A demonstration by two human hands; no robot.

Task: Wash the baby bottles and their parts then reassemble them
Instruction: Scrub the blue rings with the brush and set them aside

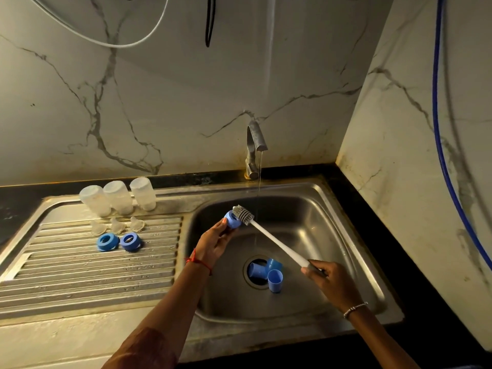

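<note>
My left hand holds a blue bottle ring over the sink basin. My right hand grips the white handle of a bottle brush, whose grey bristle head presses against the ring. Three clear bottles stand upside down at the back of the ribbed drainboard. In front of them lie three clear teats and two blue rings. Three blue caps lie around the drain.
A thin stream of water runs from the steel tap into the basin just right of the brush head. Marble walls close the back and right side. A blue hose hangs on the right wall. A black counter edges the sink.
</note>
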